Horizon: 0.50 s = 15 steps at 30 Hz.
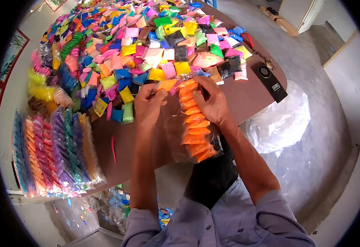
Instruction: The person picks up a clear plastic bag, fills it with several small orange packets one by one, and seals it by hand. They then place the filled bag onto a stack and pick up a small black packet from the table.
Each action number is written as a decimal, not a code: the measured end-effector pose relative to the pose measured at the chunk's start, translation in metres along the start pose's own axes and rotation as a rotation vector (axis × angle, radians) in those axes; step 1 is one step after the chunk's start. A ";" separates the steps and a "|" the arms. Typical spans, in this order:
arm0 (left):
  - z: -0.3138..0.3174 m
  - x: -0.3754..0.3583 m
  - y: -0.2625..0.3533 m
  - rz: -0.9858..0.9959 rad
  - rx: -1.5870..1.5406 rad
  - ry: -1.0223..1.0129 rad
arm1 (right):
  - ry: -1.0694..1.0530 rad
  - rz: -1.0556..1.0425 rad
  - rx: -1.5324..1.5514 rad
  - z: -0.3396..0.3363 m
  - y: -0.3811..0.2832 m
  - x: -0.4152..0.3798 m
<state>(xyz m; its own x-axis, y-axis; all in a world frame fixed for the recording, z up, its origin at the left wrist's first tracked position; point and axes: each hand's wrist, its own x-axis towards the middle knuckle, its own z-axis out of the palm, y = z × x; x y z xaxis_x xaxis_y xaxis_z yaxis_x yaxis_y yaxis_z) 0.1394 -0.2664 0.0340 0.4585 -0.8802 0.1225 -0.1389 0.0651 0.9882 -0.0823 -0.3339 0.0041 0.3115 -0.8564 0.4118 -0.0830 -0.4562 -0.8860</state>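
My left hand (150, 99) pinches a small orange packet (166, 85) between thumb and fingers, just left of a clear plastic bag (172, 131). Inside that bag is a column of overlapping orange packets (197, 127), running down toward the table's front edge. My right hand (211, 101) is closed on the upper right side of the bag, with the thumb lying over the packets. Beyond both hands spreads a large pile of small packets (126, 51) in many colours.
Filled bags (56, 152) in several colours stand at the table's left. A black device (269, 82) and a red strap (247, 40) lie at the right. A pink strip (113, 149) lies on the brown table (124, 164). Clear plastic (280, 119) is beyond the right edge.
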 end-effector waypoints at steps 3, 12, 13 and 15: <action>0.008 0.003 -0.006 -0.042 -0.044 -0.061 | 0.028 -0.026 -0.022 -0.001 -0.002 0.001; 0.016 0.012 -0.006 -0.072 -0.109 -0.175 | 0.022 -0.048 -0.112 0.001 0.001 0.002; 0.016 0.015 -0.012 -0.065 -0.028 -0.175 | 0.022 -0.047 -0.114 0.000 0.001 0.002; 0.017 0.020 -0.024 0.103 0.145 -0.137 | 0.011 -0.064 -0.110 -0.001 0.001 0.002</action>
<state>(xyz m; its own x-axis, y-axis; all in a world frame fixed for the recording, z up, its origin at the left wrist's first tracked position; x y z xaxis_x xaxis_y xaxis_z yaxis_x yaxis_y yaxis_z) 0.1371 -0.2936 0.0111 0.3136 -0.9285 0.1989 -0.3079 0.0987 0.9463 -0.0826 -0.3361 0.0041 0.3091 -0.8268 0.4700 -0.1662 -0.5335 -0.8293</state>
